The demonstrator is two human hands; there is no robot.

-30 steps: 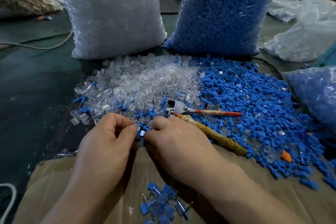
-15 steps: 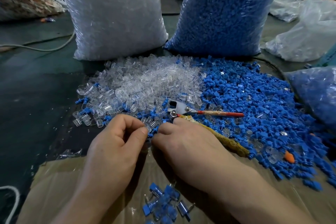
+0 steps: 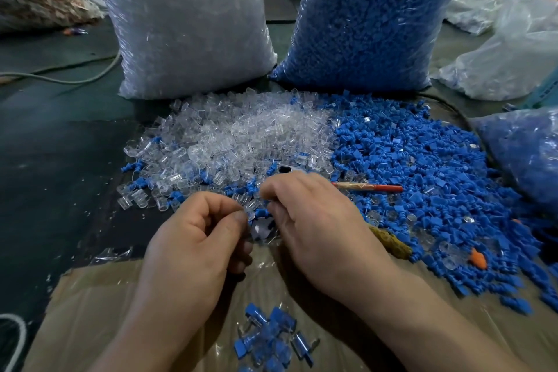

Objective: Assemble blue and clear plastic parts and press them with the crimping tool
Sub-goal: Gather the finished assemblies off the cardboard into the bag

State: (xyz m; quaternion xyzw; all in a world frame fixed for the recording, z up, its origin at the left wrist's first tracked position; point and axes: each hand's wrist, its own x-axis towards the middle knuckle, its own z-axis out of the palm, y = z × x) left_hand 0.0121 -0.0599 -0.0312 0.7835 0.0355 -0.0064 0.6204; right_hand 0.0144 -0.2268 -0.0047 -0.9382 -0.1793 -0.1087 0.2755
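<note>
A: What do we see on the dark surface (image 3: 60, 175)?
B: At the back, our sack of clear parts (image 3: 187, 24) and sack of blue parts (image 3: 368, 18). Before them a clear heap (image 3: 241, 130) and a blue heap (image 3: 422, 166), touching.
A: Nearer us?
B: A cardboard sheet (image 3: 90, 311) bearing assembled pieces (image 3: 271, 341); a grey cable (image 3: 75, 78) at left.

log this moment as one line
step: fitting parts | left hand: pinches clear part | right hand: pinches blue part | crimping tool: on pile, unheld
</note>
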